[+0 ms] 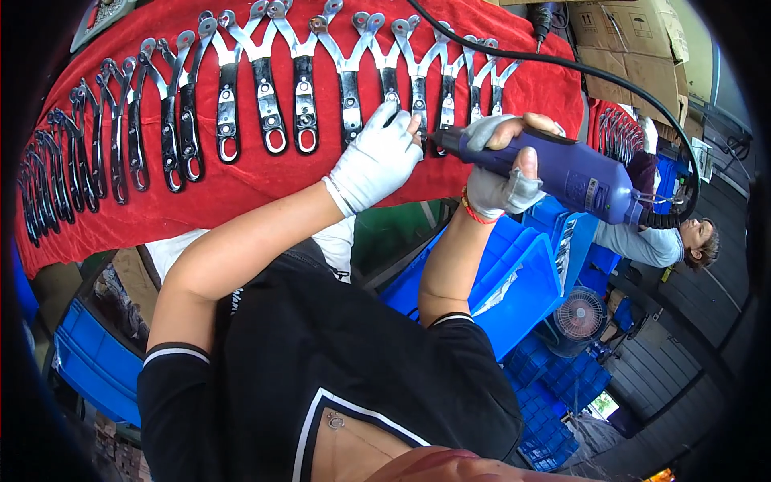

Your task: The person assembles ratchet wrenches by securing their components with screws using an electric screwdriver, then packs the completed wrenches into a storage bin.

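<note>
My right hand, in a white glove with bare fingertips, is wrapped round a purple electric screwdriver. Its dark nose points left, with the tip close to the fingers of my left hand. That hand, gloved too, has its fingers drawn together over the black-handled metal parts; what they pinch is too small to make out. Beside it lies a Y-shaped part with shiny forked arms and a black slotted handle. Several similar parts, such as one with a forked top, form a row on the red cloth.
A black cable arches over the row to the screwdriver's rear. Cardboard boxes stand at the far right. Blue bins sit below the table edge, near a fan. Another person is at the right.
</note>
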`<state>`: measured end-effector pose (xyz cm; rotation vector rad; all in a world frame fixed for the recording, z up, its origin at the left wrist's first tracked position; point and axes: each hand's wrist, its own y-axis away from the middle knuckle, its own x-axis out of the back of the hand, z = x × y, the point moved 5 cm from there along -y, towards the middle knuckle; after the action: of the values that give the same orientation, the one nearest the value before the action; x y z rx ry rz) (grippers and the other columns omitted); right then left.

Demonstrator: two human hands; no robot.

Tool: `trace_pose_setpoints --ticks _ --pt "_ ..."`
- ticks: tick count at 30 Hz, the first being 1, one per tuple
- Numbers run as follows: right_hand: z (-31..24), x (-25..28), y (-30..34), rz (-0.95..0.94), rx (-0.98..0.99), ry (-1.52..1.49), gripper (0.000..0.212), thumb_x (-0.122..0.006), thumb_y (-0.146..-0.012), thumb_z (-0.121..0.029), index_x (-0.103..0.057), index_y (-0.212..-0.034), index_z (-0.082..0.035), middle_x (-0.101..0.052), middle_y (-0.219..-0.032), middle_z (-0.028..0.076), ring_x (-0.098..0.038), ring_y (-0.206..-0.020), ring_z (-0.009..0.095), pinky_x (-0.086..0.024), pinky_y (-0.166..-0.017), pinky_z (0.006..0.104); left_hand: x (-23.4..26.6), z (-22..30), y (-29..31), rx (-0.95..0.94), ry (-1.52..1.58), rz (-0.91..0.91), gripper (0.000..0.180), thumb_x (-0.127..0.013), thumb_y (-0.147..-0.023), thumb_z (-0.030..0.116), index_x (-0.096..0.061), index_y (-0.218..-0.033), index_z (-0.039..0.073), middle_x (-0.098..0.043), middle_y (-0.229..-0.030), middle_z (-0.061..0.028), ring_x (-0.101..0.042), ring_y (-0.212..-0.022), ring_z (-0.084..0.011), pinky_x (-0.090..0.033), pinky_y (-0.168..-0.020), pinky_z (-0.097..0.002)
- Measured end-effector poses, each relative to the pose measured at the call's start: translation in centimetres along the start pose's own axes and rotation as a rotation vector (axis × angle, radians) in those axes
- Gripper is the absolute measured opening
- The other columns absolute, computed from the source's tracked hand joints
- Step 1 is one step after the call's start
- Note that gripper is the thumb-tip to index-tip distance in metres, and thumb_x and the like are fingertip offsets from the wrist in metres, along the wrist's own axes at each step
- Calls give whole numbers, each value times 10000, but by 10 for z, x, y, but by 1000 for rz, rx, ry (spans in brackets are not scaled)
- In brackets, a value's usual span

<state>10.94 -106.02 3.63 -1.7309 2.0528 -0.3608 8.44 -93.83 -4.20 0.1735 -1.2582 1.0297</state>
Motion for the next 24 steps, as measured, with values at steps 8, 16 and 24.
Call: trace_pose_setpoints --ticks 8,16,24 --pt "-3 2 5 29 16 18 423 -536 -768 -259 -486 -1105 -8 -492 -646 109 -463 -470 207 -410 -468 363 -1 1 1 -9 14 -10 240 -633 -707 165 -609 -887 10 -588 -1103 -166 -523 -1046 -278 -354 -970 -472" --pt "3 1 6 -8 22 46 400 -572 -763 -235 -494 -1070 9 -503 -653 122 -482 -487 216 -426 -475 355 -1 1 -1 -5 58 -12 212 -633 -707 162 -611 -857 12 -592 -1099 -168 -520 -1056 -279 -360 -966 -476" --pt "2 -10 -4 -69 2 52 406 -570 -784 -220 -473 -1087 32 -516 -661 134 -499 -480 226 -457 -468 371 3 2 -1 24 -10 -53 204 -598 -745 150 -613 -896 13 -593 -1092 -153 -497 -1109 -272 -337 -994 -479"
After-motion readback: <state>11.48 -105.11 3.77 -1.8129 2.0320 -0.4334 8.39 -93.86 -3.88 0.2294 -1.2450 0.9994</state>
